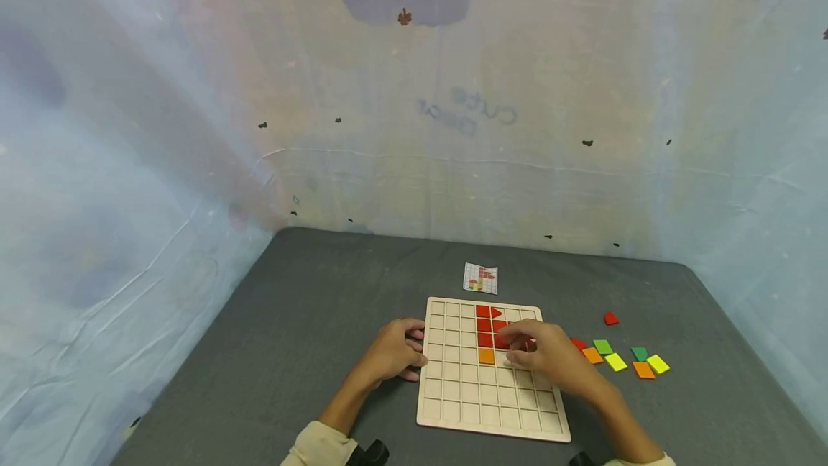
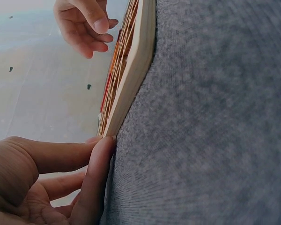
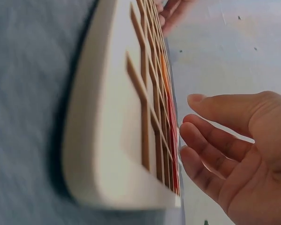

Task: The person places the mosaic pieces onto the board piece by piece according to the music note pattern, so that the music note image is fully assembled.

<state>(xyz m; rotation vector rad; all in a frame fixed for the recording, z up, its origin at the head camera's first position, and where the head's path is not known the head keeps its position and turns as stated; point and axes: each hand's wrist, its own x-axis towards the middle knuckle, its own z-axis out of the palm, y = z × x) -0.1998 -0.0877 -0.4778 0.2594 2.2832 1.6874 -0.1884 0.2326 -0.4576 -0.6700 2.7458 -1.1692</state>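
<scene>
A square wooden grid board point(image 1: 458, 409) lies on the dark table. Several red tiles point(image 1: 484, 325) sit in its upper cells, with a red triangle point(image 1: 495, 312) beside the top one and an orange tile point(image 1: 486, 356) below. At the board's left edge, my left hand point(image 1: 392, 351) pinches the rim between thumb and finger, which the left wrist view shows close up. My right hand point(image 1: 546, 352) hovers over the right half, fingers loosely curved and parted point(image 3: 243, 154), nothing between them. Its fingertips are close over the red tiles and partly hide them.
Loose tiles lie right of the board: red point(image 1: 611, 318), green point(image 1: 602, 346), yellow point(image 1: 615, 362), orange point(image 1: 643, 370) and more. A small printed pattern card point(image 1: 481, 278) lies beyond the far edge. A pale hanging sheet point(image 1: 414, 185) encloses the table's back and sides.
</scene>
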